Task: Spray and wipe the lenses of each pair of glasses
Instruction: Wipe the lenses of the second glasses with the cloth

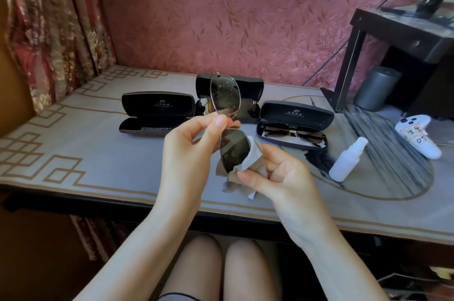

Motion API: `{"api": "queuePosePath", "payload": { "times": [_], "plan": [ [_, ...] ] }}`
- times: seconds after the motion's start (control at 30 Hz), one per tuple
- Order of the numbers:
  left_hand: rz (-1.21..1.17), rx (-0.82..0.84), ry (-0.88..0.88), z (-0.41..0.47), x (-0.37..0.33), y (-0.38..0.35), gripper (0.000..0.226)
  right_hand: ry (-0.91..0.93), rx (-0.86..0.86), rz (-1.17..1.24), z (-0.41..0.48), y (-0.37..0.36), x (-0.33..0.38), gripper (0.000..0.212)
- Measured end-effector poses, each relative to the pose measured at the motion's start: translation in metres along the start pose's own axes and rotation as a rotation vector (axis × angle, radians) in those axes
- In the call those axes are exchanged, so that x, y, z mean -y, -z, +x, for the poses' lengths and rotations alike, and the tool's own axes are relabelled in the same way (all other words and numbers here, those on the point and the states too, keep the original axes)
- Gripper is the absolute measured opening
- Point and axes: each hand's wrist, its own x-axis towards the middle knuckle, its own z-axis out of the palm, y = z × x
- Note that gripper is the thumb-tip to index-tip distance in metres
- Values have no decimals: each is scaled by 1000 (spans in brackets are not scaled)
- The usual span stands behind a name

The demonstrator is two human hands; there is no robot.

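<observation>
My left hand [189, 150] pinches the bridge of a pair of metal-framed sunglasses [224, 98], held upright over the table. Its upper lens is speckled with droplets. My right hand [277, 175] holds a grey cleaning cloth [254, 157] folded around the lower lens [233, 152]. A white spray bottle [347, 159] lies on the table to the right. Another pair of sunglasses [293, 132] rests in an open black case [297, 114]. An empty open case [157, 111] sits to the left, and a third open case [248, 87] behind holds dark glasses, mostly hidden.
The table [73, 153] has a patterned grey mat. A white game controller [417, 136] lies at far right beside a grey cylinder [377, 88] and a dark side table [403, 30]. Curtains [49, 30] hang at left. A dark cloth [317, 158] lies near the bottle.
</observation>
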Motion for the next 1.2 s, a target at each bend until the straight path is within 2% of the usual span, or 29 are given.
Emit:
{"api": "queuePosePath", "payload": {
  "times": [0.17,0.27,0.33,0.47,0.57,0.67,0.73,0.83,0.9,1.1,1.2],
  "plan": [
    [23,45,12,-1,1,2,19,-33,8,15,-3,1,3,29],
    [60,119,39,3,0,6,18,-54,-3,-4,-3,7,-1,18],
    [89,163,40,5,-1,9,18,-65,-45,76,-1,12,-2,13],
    [107,252,23,5,-5,13,20,-6,-114,253,9,19,8,33],
    [124,328,39,4,-4,13,17,49,-67,353,18,17,21,27],
    [123,369,51,3,-4,13,17,35,-33,341,23,9,31,42],
    [150,383,40,2,-7,13,19,13,-8,323,25,4,34,40],
    [221,363,37,3,-7,16,24,-26,3,262,27,0,34,28],
    [231,356,41,2,-4,17,27,-50,-26,227,28,-1,36,29],
    [96,147,26,-2,0,15,32,-72,-96,226,28,1,36,28],
    [-4,133,85,-2,1,14,40,-82,-122,256,28,2,34,29]
  ]
}}
